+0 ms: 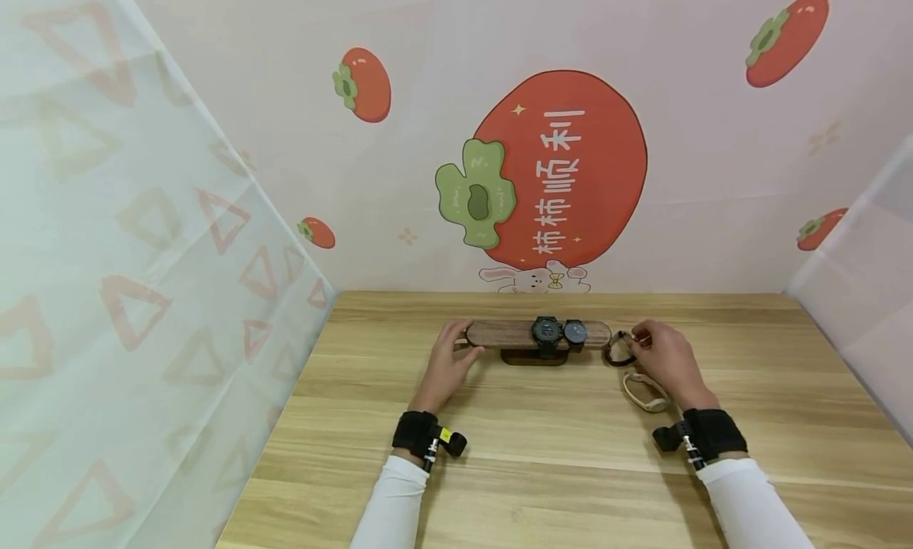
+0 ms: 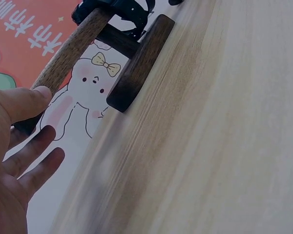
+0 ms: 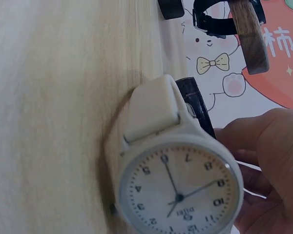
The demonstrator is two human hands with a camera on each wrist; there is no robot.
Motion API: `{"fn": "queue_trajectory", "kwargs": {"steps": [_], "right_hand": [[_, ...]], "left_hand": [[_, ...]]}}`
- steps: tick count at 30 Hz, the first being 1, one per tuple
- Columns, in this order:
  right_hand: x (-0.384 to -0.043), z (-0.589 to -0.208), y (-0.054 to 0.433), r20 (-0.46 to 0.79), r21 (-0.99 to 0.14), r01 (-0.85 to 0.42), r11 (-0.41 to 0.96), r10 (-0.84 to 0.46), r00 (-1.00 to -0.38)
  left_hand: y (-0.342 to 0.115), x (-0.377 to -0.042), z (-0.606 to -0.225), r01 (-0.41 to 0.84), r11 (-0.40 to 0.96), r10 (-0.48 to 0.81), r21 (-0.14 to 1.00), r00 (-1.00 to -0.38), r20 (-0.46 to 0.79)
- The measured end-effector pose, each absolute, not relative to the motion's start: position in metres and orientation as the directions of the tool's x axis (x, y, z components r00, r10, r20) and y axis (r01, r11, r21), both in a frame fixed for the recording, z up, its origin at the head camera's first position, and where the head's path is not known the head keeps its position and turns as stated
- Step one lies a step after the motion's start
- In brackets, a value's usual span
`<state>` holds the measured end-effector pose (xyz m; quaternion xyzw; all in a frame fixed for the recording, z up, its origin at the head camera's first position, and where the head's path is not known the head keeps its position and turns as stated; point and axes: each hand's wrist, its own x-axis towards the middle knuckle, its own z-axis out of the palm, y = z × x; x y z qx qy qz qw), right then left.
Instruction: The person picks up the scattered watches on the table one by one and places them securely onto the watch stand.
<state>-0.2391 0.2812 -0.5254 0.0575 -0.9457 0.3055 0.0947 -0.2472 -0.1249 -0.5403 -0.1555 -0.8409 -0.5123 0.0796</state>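
A dark wooden watch stand (image 1: 499, 333), a rounded bar on a base, stands near the back of the table. My left hand (image 1: 448, 364) holds the bar's left end; in the left wrist view the thumb (image 2: 31, 102) lies on the bar while two fingers stay off it. Two dark watches, one larger (image 1: 547, 331) and one smaller (image 1: 574, 333), sit on the bar's right half. Beyond its right end, my right hand (image 1: 669, 362) pinches a dark-strapped watch (image 1: 619, 351); its dial is hidden. A cream watch (image 3: 180, 190) lies nearest that hand, dial visible.
The wooden table (image 1: 535, 470) runs up to a back wall (image 1: 685, 248) with persimmon and rabbit prints. A patterned side wall (image 1: 178, 295) borders the left, and another pale panel (image 1: 870, 272) stands on the right.
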Motion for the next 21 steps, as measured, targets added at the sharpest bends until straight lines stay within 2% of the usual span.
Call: {"fn": "queue_trajectory", "kwargs": {"steps": [21], "right_hand": [[-0.2352,-0.5293,0.2737,0.241,-0.579,-0.187,0.793,-0.052,-0.969]], "left_hand": [[-0.1213,-0.2453,-0.5352,0.346,0.481,0.183,0.805,-0.938,0.294]]}}
